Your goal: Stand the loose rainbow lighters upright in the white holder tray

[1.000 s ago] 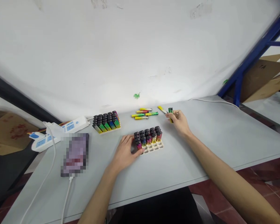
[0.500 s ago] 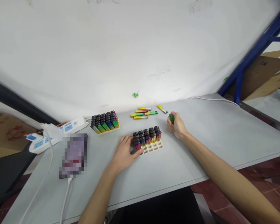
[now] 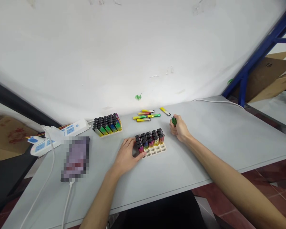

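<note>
A cream tray with round-cornered slots stands near the middle of the table, its back rows filled with upright black-topped lighters and most front slots bare. My left hand grips the tray's left end, thumb at the front corner, fingers behind the lighters. To the right of the tray, my right hand is wrapped round a green lighter, its black top showing above the fingers. Several yellow, red and green lighters lie flat near the wall, with one yellow lighter apart from them.
A second tray of upright lighters stands at the back left. Further left are a white power strip, a pixelated phone and white cables. A blue metal frame and cardboard boxes are at the right.
My right hand has moved slightly left with the green lighter in it. My left hand stays at the tray.
</note>
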Tool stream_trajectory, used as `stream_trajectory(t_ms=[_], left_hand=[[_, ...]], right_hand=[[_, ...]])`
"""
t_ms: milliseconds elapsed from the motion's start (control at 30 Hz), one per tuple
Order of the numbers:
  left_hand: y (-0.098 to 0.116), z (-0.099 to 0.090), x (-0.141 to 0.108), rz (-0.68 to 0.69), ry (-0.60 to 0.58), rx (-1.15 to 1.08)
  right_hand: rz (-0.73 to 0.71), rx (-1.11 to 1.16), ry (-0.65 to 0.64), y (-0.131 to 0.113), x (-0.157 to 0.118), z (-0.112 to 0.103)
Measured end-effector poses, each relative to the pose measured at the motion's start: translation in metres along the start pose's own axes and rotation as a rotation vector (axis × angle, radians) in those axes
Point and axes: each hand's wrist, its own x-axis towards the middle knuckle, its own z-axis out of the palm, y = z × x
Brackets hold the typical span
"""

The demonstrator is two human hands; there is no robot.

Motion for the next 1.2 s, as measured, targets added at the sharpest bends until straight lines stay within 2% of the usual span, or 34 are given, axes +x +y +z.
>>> stream_trajectory(t_ms=[233, 333, 433, 533, 633, 733, 833, 900, 1067, 1200], left_hand=[[0.0, 0.0, 0.0, 0.008, 0.0, -0.01], [-0.001, 0.001, -0.001, -0.012, 0.009, -0.025], [0.0, 0.001, -0.003, -0.03, 0.016, -0.045], [0.003, 0.0, -0.004, -0.054, 0.008, -0.054], [0.007, 0.0, -0.003, -0.072, 0.003, -0.079], [0.009, 0.001, -0.002, -0.08, 0.014, -0.126], [0.009, 0.003, -0.001, -0.081, 0.036, -0.171], [0.008, 0.005, -0.001, -0.068, 0.044, -0.19], [0.007, 0.005, -0.004, 0.003, 0.048, -0.196], [0.009, 0.002, -0.004, 0.025, 0.042, -0.192]], right_hand=[[0.007, -0.022, 0.025, 0.003, 0.003, -0.001], [-0.039, -0.023, -0.005, 0.007, 0.002, -0.002], [-0.159, -0.088, -0.039, 0.009, -0.005, -0.003], [-0.342, -0.339, -0.038, 0.002, -0.021, -0.009], [-0.519, -0.597, 0.039, -0.013, -0.044, -0.017], [-0.56, -0.621, 0.046, -0.032, -0.069, -0.019], [-0.606, -0.551, -0.03, -0.045, -0.093, -0.008], [-0.635, -0.576, -0.09, -0.044, -0.106, 0.006], [-0.625, -0.891, -0.223, -0.016, -0.113, 0.041], [-0.63, -1.129, -0.25, 0.005, -0.109, 0.051]])
